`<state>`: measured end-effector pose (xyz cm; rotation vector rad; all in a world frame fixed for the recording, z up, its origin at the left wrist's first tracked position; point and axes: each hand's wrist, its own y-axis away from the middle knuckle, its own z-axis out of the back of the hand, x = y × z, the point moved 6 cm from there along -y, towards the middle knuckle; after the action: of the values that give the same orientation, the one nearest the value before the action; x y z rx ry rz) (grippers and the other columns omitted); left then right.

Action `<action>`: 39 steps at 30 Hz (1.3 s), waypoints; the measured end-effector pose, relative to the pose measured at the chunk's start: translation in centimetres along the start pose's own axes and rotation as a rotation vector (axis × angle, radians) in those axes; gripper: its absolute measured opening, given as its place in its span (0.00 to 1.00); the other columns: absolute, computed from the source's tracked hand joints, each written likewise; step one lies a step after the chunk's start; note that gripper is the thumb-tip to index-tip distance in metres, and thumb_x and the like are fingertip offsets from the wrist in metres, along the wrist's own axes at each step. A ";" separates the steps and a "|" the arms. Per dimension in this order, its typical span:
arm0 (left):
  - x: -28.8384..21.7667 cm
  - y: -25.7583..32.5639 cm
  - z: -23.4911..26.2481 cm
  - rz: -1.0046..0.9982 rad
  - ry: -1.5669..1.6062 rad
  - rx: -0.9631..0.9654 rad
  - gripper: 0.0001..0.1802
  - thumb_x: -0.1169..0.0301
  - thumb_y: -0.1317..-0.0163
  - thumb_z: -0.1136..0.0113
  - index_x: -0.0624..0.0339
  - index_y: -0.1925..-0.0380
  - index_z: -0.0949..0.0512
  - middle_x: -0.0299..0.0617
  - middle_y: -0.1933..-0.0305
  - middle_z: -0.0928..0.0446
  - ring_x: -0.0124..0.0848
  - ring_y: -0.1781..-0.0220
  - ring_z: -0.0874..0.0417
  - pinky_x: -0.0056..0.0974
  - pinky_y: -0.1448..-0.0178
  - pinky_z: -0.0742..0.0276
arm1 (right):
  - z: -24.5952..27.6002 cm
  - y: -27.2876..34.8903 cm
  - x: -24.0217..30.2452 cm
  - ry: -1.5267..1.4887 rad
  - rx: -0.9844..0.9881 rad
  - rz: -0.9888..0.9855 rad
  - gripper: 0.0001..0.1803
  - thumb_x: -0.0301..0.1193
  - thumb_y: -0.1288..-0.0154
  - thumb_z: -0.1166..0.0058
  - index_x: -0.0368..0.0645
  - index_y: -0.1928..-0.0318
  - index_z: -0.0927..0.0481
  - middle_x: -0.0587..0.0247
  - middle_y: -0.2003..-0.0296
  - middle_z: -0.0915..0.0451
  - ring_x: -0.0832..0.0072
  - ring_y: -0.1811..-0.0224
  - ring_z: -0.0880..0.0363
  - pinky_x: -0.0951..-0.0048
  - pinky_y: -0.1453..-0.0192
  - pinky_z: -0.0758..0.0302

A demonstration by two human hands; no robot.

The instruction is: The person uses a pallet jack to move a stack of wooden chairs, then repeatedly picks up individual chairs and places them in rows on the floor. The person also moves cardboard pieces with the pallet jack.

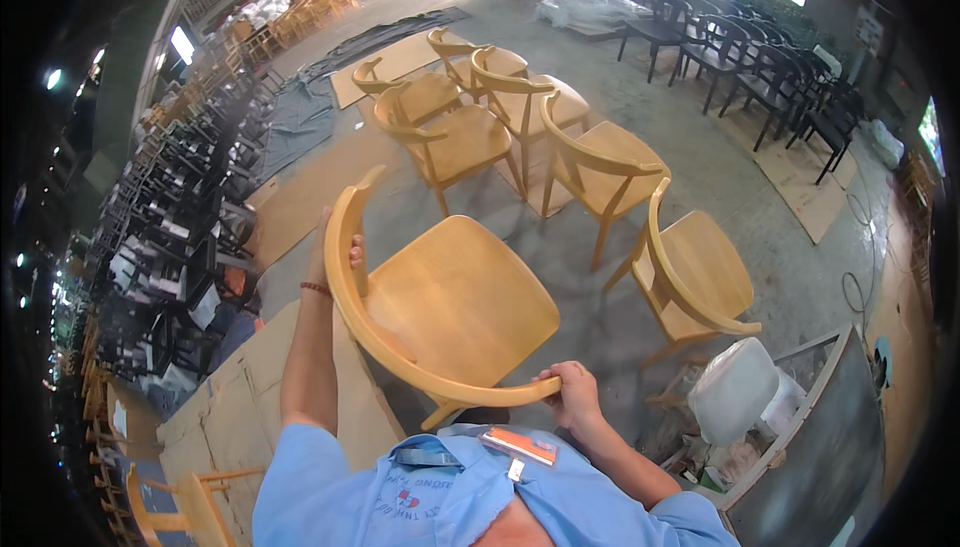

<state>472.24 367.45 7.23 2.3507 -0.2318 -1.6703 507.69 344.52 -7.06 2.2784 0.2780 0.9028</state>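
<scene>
Wooden chair point(460, 297) is held just before the torso point(400, 477) — its curved backrest point(343, 287) grasped toward both ends by the fingers of the left hand point(319, 252) and right hand point(574, 394); stiff, probably moderately heavy, perhaps slippery — best gripped there

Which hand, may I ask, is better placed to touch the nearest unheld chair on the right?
Probably the right hand: it is closer to that unheld chair, though, like the left hand, it grips the held chair.
</scene>
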 end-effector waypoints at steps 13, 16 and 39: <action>7.1 -36.4 -2.4 0.299 0.027 0.200 0.26 0.45 0.36 0.53 0.59 0.57 0.28 0.40 0.71 0.26 0.29 0.76 0.24 0.33 0.72 0.26 | -8.8 -26.1 5.5 0.113 -0.319 0.367 0.03 0.24 0.39 0.53 0.38 0.65 0.31 0.57 0.71 0.25 0.65 0.71 0.21 0.63 0.64 0.19; 10.3 -40.7 1.5 0.321 -0.145 0.204 0.22 0.63 0.41 0.45 0.61 0.49 0.30 0.41 0.63 0.26 0.30 0.68 0.23 0.36 0.62 0.23 | -9.8 -30.6 3.0 0.344 -0.409 0.214 0.06 0.25 0.41 0.51 0.37 0.63 0.29 0.56 0.69 0.24 0.66 0.69 0.21 0.62 0.66 0.19; 13.8 -45.1 2.8 0.270 -0.350 0.165 0.30 0.80 0.51 0.47 0.63 0.43 0.34 0.44 0.61 0.26 0.34 0.63 0.22 0.40 0.58 0.21 | -8.5 -35.8 2.1 0.526 -0.647 0.321 0.16 0.26 0.44 0.57 0.27 0.61 0.22 0.50 0.72 0.19 0.66 0.73 0.19 0.68 0.68 0.23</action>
<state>473.54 406.55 -19.23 2.0017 -0.7421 -1.9722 505.07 376.83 -24.65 1.4845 -0.1539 1.5003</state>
